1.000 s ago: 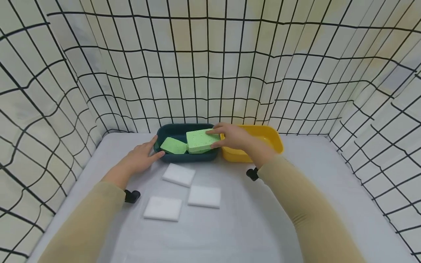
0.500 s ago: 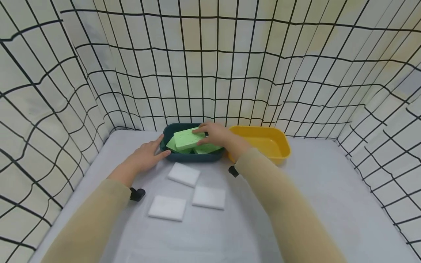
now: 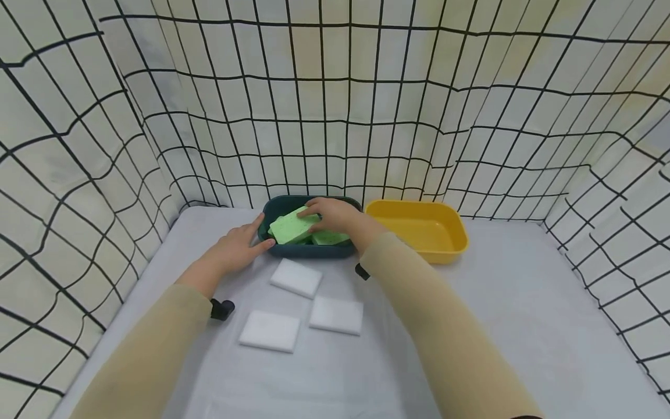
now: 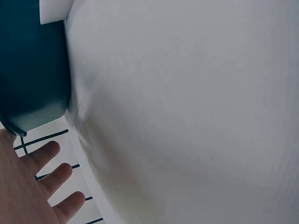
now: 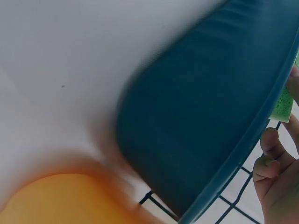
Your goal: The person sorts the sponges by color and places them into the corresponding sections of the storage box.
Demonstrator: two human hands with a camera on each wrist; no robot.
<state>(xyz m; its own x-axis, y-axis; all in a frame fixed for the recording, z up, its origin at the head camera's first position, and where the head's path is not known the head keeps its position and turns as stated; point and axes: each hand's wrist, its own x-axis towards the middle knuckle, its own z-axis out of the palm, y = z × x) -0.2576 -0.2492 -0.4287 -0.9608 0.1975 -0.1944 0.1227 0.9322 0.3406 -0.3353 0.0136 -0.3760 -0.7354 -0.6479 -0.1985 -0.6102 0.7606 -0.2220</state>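
A dark teal tray (image 3: 309, 250) stands at the back of the table with green speckled sponges in it. My right hand (image 3: 316, 216) reaches over the tray and grips the top green sponge (image 3: 290, 230), which lies tilted on another green sponge (image 3: 330, 237). My left hand (image 3: 255, 235) rests open against the tray's left side, thumb by the rim. The left wrist view shows the tray's wall (image 4: 28, 70) and my straight fingers (image 4: 44, 182). In the right wrist view my curled fingers (image 5: 275, 182) sit past the tray's rim (image 5: 210, 126), beside a sliver of green sponge (image 5: 285, 105).
An empty yellow tray (image 3: 445, 247) stands right of the teal one. Three white sponges (image 3: 295, 277) (image 3: 337, 315) (image 3: 269, 330) lie on the grey cloth in front. Black-grid curtain walls (image 3: 335, 116) close in the back and both sides.
My right hand has carried the green sponge leftward from the teal tray's right end down onto the sponges inside. The left hand has stayed against the tray.
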